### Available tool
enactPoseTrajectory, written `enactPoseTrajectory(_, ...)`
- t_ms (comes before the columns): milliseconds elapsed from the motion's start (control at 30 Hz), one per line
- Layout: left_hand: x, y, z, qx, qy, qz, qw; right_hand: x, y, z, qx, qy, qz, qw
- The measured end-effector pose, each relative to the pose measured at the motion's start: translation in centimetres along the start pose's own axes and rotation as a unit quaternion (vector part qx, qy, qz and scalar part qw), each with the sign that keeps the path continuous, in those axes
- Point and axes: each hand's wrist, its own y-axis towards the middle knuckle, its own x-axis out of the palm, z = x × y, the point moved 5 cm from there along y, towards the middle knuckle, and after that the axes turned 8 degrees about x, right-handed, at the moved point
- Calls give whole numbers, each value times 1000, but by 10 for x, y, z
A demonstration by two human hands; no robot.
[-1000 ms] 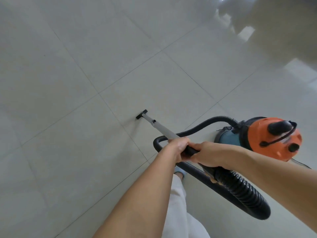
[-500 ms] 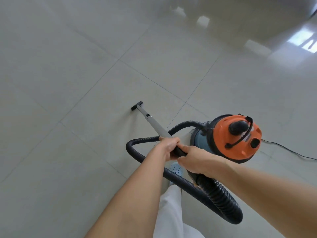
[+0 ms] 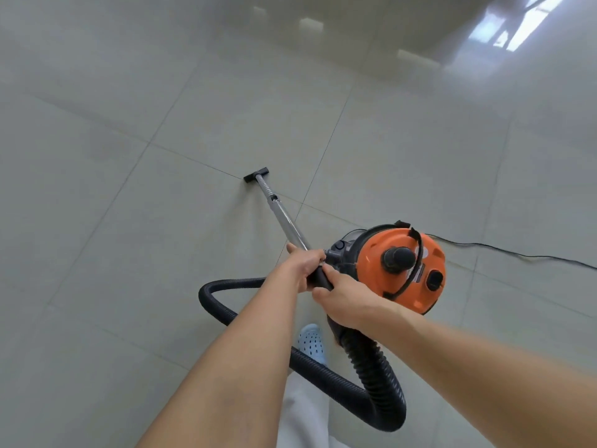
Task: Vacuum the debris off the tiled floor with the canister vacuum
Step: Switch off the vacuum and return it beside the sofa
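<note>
over the last second the nozzle (image 3: 256,174) has slid away from me across a grout line onto the next tile of the floor (image 3: 97,221), so i judge the sweep is advancing, though i can't make out any debris. the wand (image 3: 284,218) runs long-axis from my hands up and slightly left, head pointing away, flat on the floor. my left hand (image 3: 303,265) and right hand (image 3: 342,299) both clench its black handle, the canister vacuum (image 3: 400,266) just right of them.
</note>
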Motion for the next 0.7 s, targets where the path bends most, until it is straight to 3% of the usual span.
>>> enactPoseTrajectory(100,20,14,20,1,22,-9,1000,-20,16,13,-1,81,-19,997)
enactPoseTrajectory(300,59,29,24,-5,64,-26,998,-60,44,61,47,141,-15,989)
enactPoseTrajectory(367,68,30,15,-15,48,-29,998,-78,57,85,48,52,73,995)
enactPoseTrajectory(467,78,31,5,-24,55,-18,998,-95,73,124,80,-125,170,974)
enactPoseTrajectory(700,102,37,-7,-30,73,-3,997,-96,99,161,59,-195,191,960)
